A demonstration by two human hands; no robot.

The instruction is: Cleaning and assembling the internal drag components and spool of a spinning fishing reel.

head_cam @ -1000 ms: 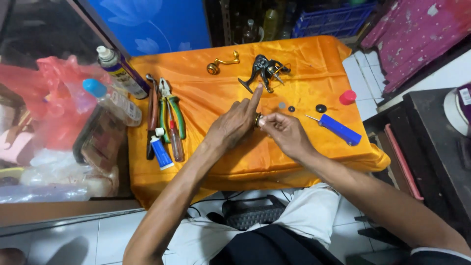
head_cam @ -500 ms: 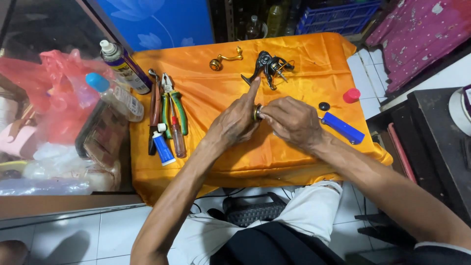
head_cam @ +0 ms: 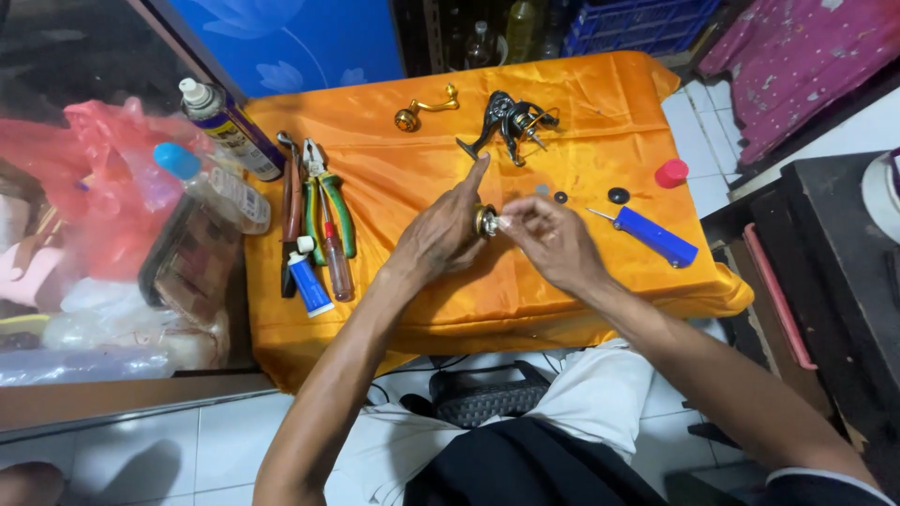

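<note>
1. Pinching small gold round part (head_cam: 485,220) between my left hand (head_cam: 441,234) and right hand (head_cam: 548,239) fingertips, both closed on it.
2. Left index finger points straight out toward dark reel body (head_cam: 511,120).
3. Blue-handled screwdriver (head_cam: 652,234) just right of right knuckles.

Orange-draped table (head_cam: 581,103): pliers (head_cam: 330,201), reel body (head_cam: 511,120), screwdriver (head_cam: 652,234).

My left hand (head_cam: 441,234) and right hand (head_cam: 548,239) meet in front of me, forearms angled inward. My left index finger sticks out straight, the rest curled; my right fingertips (head_cam: 506,222) pinch together.
</note>
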